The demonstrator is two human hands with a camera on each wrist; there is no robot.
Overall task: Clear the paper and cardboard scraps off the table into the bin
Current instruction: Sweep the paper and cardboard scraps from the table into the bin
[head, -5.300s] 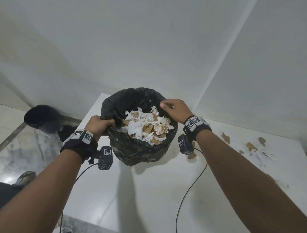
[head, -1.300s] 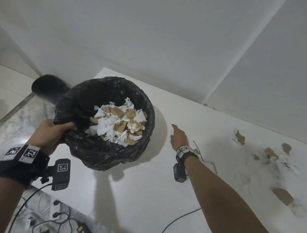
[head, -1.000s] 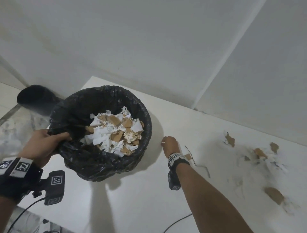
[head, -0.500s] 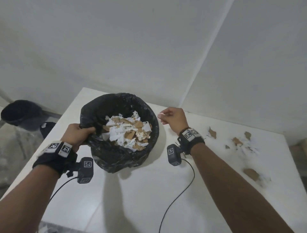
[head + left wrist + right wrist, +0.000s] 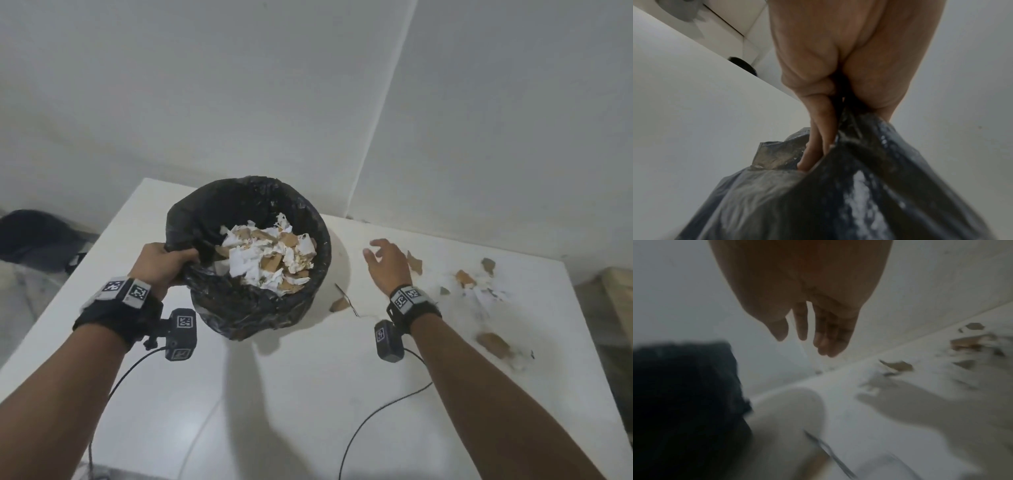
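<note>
Nearest in, the left hand (image 5: 161,265) is clamped on the rim of the bin (image 5: 246,308), thumb over the top, fingers (image 5: 816,139) curled into the crinkly black liner, and the bin is off the table (image 5: 274,394) and tipped toward the person. Good grip to keep: that thin glossy plastic slides, so the pinch wants rim and liner together, mouth angled toward the incoming hand.

Inside, just past the left thumb, a heap of torn white paper and tan cardboard bits (image 5: 270,257) sits well up toward the rim. Soft, crumpled, light, so drop new pieces low rather than toss.

Over to the right hand (image 5: 388,265): empty, fingers (image 5: 826,337) loosely spread, hovering above the table and apart from it. On the wrist side of the palm, below it, lie a small cardboard scrap (image 5: 339,304) and a thin dark sliver beside it. Just beyond the fingertips, a jagged brown cardboard piece (image 5: 415,263). The sensible move looks like raking that nearest piece with flat fingers, since thin card lies flush on a smooth top and resists a straight pinch.

Farther right of the fingers, a loose scatter of scraps (image 5: 476,284), tan flakes among white shreds almost lost against the white table. A larger flat brown piece (image 5: 493,344) lies back near the forearm. Plenty left to gather.
</note>
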